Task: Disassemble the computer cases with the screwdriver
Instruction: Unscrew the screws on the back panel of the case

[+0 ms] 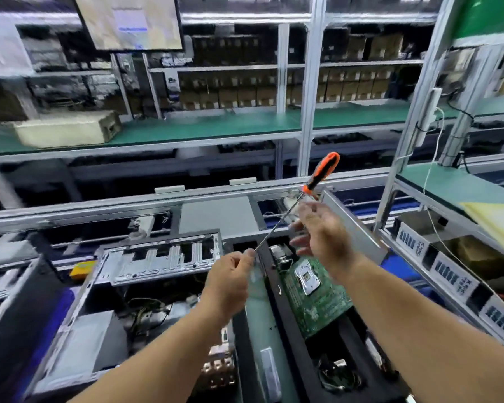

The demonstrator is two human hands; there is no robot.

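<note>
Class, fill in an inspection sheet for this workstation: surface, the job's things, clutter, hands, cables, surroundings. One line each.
Surface: conveyor line with metal rails; mostly covered.
Job's things: screwdriver, orange-black handle up, held in the air; open computer case on the left; second case with green motherboard on the right.
Clutter: yellow item beside the left case.
Hands: left hand pinches the screwdriver tip end; right hand open, fingers spread near the shaft.
Cables: loose wires inside the left case; white cord hanging at right.
Surroundings: shelves of boxes, monitor overhead.
</note>
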